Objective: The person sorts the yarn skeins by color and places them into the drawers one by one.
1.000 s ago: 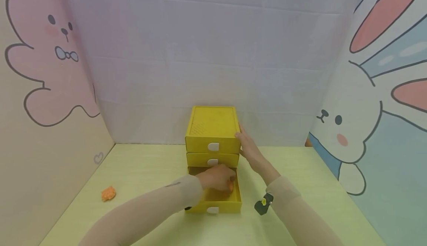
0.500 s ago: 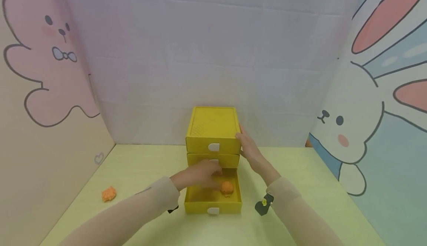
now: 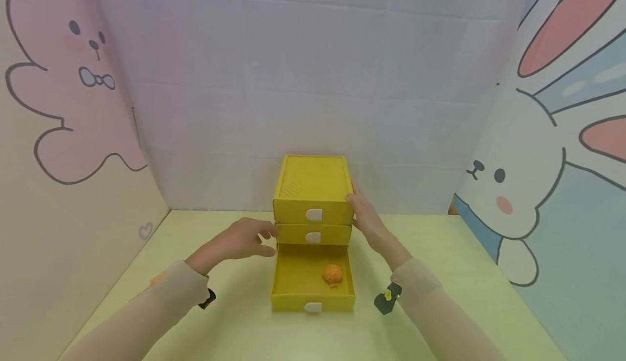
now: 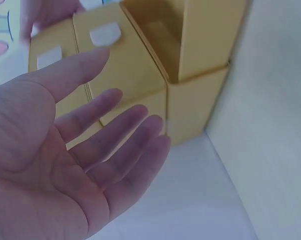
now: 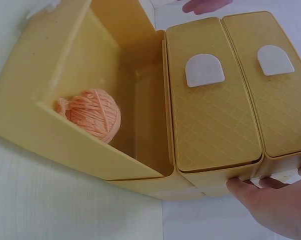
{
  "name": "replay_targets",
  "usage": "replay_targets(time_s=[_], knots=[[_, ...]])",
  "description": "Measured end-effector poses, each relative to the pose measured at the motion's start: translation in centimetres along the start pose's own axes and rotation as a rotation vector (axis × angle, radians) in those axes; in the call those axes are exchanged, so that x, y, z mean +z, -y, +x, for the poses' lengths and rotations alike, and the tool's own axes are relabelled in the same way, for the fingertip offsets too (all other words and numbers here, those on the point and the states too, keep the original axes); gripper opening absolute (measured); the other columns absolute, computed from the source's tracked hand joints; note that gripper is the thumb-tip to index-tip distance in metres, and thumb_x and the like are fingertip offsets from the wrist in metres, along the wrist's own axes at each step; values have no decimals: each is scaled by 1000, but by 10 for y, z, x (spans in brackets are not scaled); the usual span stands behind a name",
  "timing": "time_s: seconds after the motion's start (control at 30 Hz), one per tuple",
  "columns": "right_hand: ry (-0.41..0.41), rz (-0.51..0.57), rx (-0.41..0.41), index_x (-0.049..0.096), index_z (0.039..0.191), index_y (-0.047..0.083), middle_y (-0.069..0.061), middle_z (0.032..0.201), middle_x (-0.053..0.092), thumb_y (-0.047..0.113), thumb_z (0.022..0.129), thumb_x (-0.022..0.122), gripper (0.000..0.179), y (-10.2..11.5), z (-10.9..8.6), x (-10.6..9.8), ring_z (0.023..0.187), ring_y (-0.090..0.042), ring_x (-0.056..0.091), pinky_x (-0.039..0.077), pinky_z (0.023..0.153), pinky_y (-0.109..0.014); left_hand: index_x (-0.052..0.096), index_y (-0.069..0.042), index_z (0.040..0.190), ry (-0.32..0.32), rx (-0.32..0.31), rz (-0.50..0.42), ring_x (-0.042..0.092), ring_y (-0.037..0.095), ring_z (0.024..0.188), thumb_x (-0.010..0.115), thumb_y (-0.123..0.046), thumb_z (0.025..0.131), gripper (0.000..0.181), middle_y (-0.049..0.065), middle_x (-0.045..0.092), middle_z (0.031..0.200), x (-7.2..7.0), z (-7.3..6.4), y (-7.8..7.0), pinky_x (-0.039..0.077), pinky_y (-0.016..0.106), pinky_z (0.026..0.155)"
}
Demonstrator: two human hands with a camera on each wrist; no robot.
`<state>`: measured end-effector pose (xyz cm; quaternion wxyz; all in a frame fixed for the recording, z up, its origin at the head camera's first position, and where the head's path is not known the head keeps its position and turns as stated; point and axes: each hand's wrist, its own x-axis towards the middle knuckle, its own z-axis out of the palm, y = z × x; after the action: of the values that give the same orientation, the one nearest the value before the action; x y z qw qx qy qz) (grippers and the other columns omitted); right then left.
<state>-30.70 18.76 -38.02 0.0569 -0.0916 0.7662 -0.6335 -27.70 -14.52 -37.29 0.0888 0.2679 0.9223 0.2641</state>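
Note:
A yellow drawer unit (image 3: pixel 313 179) stands on the table, its bottom drawer (image 3: pixel 298 274) pulled out. Inside that drawer, toward the right, lies a ball of orange yarn (image 5: pixel 96 115). The upper two drawers (image 5: pixel 210 115) are closed and carry white tab handles. My left hand (image 3: pixel 244 240) hovers by the unit's left side with fingers spread and nothing held; its bare palm shows in the left wrist view. Against the unit's right side rests my right hand (image 3: pixel 369 222), its thumb near the top front corner. Whether the left fingertips touch the unit, I cannot tell.
An orange piece (image 3: pixel 156 278) on the table at the left is mostly covered by my left sleeve (image 3: pixel 166 301). A pale back wall (image 3: pixel 313 78) rises behind the unit, with cartoon-printed panels on both sides.
My left hand has let go of the yarn ball in the bottom drawer and moved out to the left. The right hand has stayed on the unit's side.

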Motion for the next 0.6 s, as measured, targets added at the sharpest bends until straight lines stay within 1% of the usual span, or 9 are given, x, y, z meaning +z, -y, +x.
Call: replay_targets(time_s=[0.13,0.37,0.53,0.6], knots=[[7,7,-4,-3,172,31,0,179,-4,43,114,35,70,1,-1,1,165,-30,2,19,128,-64,72,-11,122,-45,-44,0,74,33,103,85,-25,92,35,13,74,119,-12,-18,25,62,46,86],[16,-2,-2,-5,171,32,1,179,-6,46,114,34,70,1,-2,-1,165,-28,-1,18,128,-64,71,-9,125,-103,-120,12,73,35,104,84,-29,92,40,16,73,120,-27,-52,69,61,50,84],[14,-11,0,-6,171,32,1,179,-7,47,114,33,70,2,-3,-4,165,-29,-3,17,128,-65,69,-6,126,-137,-153,56,73,38,103,84,-32,93,45,20,73,119,-34,-75,97,62,51,81],[13,-18,1,-6,171,33,2,179,-7,47,114,32,70,2,-3,-5,165,-28,-4,17,127,-65,69,-6,127,-149,-177,80,73,40,104,84,-32,92,46,21,74,118,-34,-83,107,61,52,81]])
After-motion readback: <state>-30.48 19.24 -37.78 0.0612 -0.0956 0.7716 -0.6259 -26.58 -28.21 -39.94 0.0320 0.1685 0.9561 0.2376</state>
